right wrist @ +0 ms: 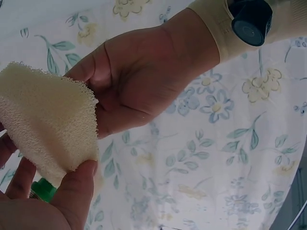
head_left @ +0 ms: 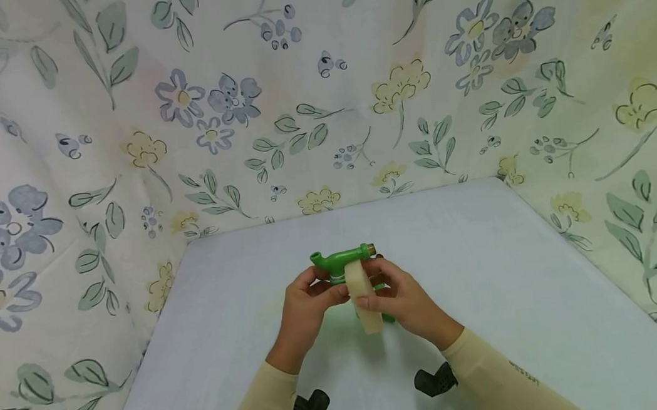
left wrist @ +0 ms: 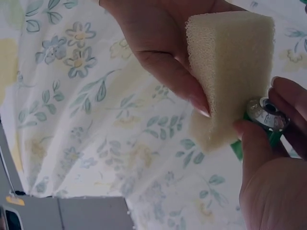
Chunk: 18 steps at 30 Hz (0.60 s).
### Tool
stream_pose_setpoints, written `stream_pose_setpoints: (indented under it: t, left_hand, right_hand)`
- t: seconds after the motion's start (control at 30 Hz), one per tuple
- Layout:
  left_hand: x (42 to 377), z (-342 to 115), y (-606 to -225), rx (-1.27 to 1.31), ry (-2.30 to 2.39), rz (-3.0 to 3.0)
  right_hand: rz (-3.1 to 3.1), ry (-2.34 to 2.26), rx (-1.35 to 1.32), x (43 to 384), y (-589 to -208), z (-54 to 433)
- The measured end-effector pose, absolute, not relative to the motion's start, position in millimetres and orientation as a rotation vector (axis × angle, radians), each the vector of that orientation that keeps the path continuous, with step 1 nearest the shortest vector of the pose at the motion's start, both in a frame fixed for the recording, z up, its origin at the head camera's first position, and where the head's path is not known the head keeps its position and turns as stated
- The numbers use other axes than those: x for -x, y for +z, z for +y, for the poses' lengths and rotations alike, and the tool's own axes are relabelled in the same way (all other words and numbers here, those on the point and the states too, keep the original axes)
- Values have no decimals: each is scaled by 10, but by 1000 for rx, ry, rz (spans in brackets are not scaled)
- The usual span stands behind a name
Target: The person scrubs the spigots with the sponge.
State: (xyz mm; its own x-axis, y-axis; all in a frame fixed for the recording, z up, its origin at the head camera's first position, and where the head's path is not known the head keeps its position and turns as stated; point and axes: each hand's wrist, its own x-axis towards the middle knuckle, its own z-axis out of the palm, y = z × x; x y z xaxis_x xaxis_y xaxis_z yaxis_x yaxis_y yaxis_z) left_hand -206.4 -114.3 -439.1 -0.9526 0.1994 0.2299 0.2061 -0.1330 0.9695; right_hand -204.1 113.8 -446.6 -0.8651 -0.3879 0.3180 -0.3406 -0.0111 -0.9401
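Observation:
A green tap (head_left: 343,258) with a brass threaded end is held up over the table by my left hand (head_left: 306,303), its spout pointing left. A round silver part of it (left wrist: 266,115) shows beside my left fingers. My right hand (head_left: 404,297) pinches a thick cream sponge (head_left: 364,300) between thumb and fingers. The sponge stands against the tap's near side and hides part of it. In the right wrist view, my right thumb presses the porous face of the sponge (right wrist: 48,115), and a bit of the green tap (right wrist: 44,189) peeks out below.
More green (head_left: 389,318) shows low behind the sponge; what it belongs to is hidden. White cloth covers the table (head_left: 243,279), and flower-printed curtains (head_left: 311,106) rise at its back and sides. Dark camera mounts (head_left: 435,380) stick out from both sleeved wrists.

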Motion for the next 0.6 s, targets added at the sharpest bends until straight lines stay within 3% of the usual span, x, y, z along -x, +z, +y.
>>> stream_pose_setpoints:
  t: [0.3,0.6]
  left_hand:
    - [2047,-1173,-4397,589,-2380,-2066]
    - [2049,-1198,-4405,630,-2357,-2089]
  right_hand:
    - [2172,-2041,635,2110,-4517,1183]
    - [2110,-2063,630,2128,-4557,1186]
